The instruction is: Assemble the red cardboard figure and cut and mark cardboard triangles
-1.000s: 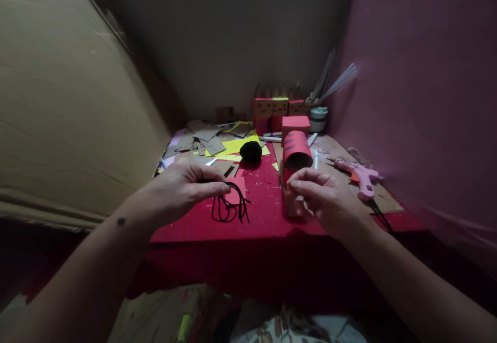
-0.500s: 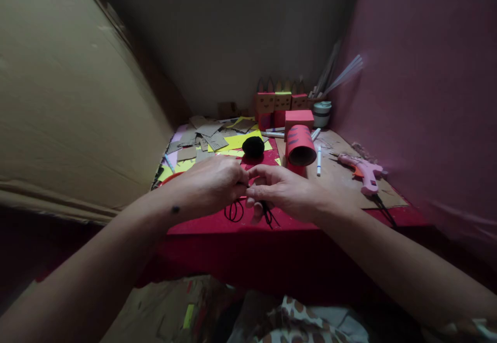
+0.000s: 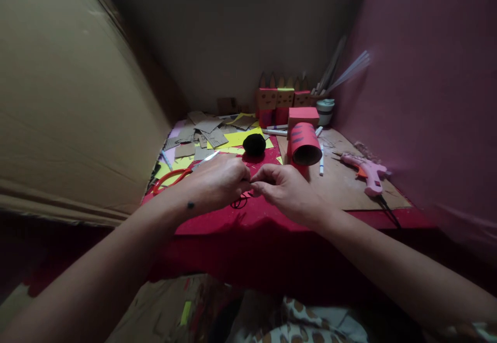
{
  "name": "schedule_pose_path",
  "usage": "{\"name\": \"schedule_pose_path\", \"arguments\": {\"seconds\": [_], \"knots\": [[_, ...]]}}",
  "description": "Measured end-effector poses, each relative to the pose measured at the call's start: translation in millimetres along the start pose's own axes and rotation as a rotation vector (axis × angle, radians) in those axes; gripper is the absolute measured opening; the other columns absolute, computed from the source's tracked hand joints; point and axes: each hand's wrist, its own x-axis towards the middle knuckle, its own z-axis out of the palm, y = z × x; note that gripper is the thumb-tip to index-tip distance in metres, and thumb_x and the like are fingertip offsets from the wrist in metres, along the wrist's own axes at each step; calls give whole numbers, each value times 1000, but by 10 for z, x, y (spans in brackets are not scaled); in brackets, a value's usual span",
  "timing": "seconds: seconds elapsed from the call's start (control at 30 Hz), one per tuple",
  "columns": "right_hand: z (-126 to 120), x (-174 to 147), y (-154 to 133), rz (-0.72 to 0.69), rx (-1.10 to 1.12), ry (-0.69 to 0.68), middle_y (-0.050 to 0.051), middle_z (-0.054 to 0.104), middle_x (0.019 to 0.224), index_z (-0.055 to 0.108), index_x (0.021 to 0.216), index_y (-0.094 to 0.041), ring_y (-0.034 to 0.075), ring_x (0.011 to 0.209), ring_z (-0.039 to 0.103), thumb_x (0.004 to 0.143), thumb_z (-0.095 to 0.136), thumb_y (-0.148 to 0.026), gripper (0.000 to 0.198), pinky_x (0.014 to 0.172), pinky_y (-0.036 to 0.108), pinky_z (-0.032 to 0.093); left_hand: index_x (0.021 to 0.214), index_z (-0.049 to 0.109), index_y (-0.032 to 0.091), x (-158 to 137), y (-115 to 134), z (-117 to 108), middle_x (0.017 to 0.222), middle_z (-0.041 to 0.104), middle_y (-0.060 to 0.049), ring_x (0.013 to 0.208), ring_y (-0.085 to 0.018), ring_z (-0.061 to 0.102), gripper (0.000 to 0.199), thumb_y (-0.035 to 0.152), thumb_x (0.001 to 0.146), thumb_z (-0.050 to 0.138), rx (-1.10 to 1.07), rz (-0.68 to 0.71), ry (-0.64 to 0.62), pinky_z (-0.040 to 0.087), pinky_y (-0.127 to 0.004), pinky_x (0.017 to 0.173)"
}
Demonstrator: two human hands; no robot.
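Head view — your left hand (image 3: pixel 225 180) and right hand (image 3: pixel 289 192) pinch the black cord (image 3: pixel 239 203) closed, fingertips meeting; its loops hang just below — nearer your left.

Dim overall, with the cardboard panel (image 3: pixel 70 89) at ten o'clock palest. Shadow pools on the red surface (image 3: pixel 209 224) below the right hand (image 3: pixel 287 193), toward six o'clock; lowest details blur into murk.

Black cord (image 3: pixel 239 203) is seen as matt, prob. textile (light poor). Tube (image 3: pixel 302 137) is covered w/ matt red paper; rough edges are shown by cardbd. scraps (image 3: pixel 207 123); glue gun (image 3: pixel 370 171) is cased in smooth plastic.
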Motion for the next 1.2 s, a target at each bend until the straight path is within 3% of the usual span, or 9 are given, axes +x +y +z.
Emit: {"name": "schedule_pose_path", "arguments": {"seconds": [0.13,0.27,0.43,0.57,0.63,0.73,0.8,0.97,1.2], "knots": [[-8,45,0,-74,-167,41,4,67,71,67,71,-16,14,67,56,85,61,-10,16,65,29,40,69,69,20,7,-60,20,55,51,1,53,-14,40,18,29,84,62,-13,27,-30,26,-30,54],[-44,107,21,78,-1,10,1,62,58,63,60,-17,10,53,49,81,61,-9,22,52,26,36,105,67,19,-55,-218,-29,69,60,-1,61,-16,50,26,37,89,56,-89,39,11,34,-29,57],[-75,156,55,267,192,-12,-2,53,46,62,55,-17,5,37,35,77,63,-7,23,36,23,21,83,58,20,-162,-357,-26,66,61,-3,58,-16,51,15,31,88,49,-232,-21,218,36,-29,56],[-72,175,47,276,273,-28,-3,49,41,65,56,-16,5,35,34,77,65,-8,22,34,21,19,77,60,21,-215,-288,49,55,58,2,47,-12,48,19,30,89,48,-377,28,153,37,-26,51],[-68,182,48,282,284,-27,-3,48,40,64,55,-16,5,36,35,76,65,-7,23,34,20,20,76,66,21,-220,-239,106,60,62,1,53,-12,52,19,29,87,52,-388,97,132,39,-26,55],[-64,189,80,276,273,-34,-3,50,42,63,54,-16,5,37,37,75,65,-8,23,34,21,22,72,73,21,-219,-189,209,71,64,-3,68,-14,56,23,29,86,57,-279,217,232,39,-27,61],[-65,191,113,258,285,-43,-1,52,45,63,55,-16,6,38,38,75,66,-9,22,35,20,25,75,76,21,-225,-172,272,75,64,-4,69,-14,56,25,26,89,56,-237,253,304,39,-27,62],[-66,187,147,270,306,-58,0,57,50,61,57,-17,6,38,40,77,67,-12,21,37,21,26,107,67,15,-243,-161,358,68,63,1,62,-14,54,24,14,85,57,-230,171,312,38,-26,58],[-39,166,152,290,334,-78,-1,52,47,62,59,-18,7,38,39,76,67,-12,19,36,21,26,103,67,15,-156,-132,503,75,65,-1,64,-16,57,18,15,85,68,-106,132,371,39,-27,59]]}}
